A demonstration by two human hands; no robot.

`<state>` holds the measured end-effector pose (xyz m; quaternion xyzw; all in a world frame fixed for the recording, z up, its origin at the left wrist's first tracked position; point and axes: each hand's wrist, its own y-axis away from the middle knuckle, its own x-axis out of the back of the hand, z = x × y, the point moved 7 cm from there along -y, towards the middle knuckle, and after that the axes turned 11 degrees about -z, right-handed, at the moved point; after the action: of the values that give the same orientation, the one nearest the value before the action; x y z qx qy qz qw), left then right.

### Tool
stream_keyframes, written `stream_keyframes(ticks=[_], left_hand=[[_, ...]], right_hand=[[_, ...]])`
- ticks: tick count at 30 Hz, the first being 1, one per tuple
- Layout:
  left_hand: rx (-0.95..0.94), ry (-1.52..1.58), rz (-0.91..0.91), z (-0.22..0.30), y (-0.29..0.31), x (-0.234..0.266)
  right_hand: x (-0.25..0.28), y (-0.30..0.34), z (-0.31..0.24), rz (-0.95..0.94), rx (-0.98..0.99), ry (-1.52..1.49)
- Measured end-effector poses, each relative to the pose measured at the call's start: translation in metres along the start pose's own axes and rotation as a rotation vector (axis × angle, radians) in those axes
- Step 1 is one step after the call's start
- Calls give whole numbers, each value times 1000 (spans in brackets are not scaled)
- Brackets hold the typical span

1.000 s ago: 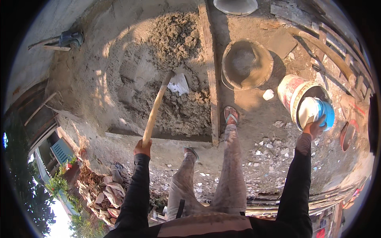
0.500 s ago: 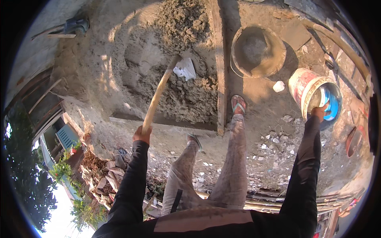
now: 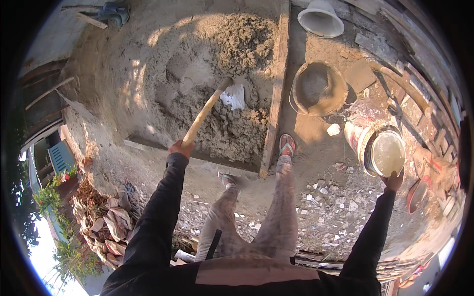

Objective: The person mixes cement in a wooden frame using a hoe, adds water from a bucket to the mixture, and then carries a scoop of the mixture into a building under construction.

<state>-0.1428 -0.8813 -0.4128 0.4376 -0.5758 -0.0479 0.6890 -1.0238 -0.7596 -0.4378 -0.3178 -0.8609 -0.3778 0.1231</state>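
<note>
My left hand (image 3: 181, 148) is closed round the end of a hoe's wooden handle (image 3: 203, 117). The hoe's pale metal blade (image 3: 233, 96) rests in a heap of wet grey mortar (image 3: 224, 126). On the right, my right hand (image 3: 393, 182) grips the near edge of a round, pale container (image 3: 388, 154) with cloudy grey contents. This container is at the mouth of a tilted white and red bucket (image 3: 353, 134) and hides most of its opening. My fingers are partly hidden behind the container's rim.
Wooden boards (image 3: 278, 91) edge the mortar bed. Beyond the bucket stand a mortar-crusted tub (image 3: 318, 89) and a grey basin (image 3: 321, 20). A white lump (image 3: 334, 129) lies beside the tub. Broken rubble (image 3: 331, 197) covers the ground near my feet, and crumpled sacks (image 3: 111, 224) are piled left.
My right hand has come out of the bucket's mouth with the round container, now facing up. My left hand stays on the hoe handle. The view has shifted, bringing the grey basin fully in.
</note>
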Motion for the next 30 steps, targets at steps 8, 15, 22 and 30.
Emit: stream_keyframes(ticks=[8,15,22,30], left_hand=[[138,105,-52,-10,11,5],[110,284,-202,-6,9,23],[98,369,-315,-20,11,42],[112,390,-289,-27,6,39]], right_hand=[[-195,147,-208,-286,456,1126],[-431,230,-232,-428,961,1573],[-606,279,-256,-361,1260,1761],[-709,380,-319,-194,1548,2119]])
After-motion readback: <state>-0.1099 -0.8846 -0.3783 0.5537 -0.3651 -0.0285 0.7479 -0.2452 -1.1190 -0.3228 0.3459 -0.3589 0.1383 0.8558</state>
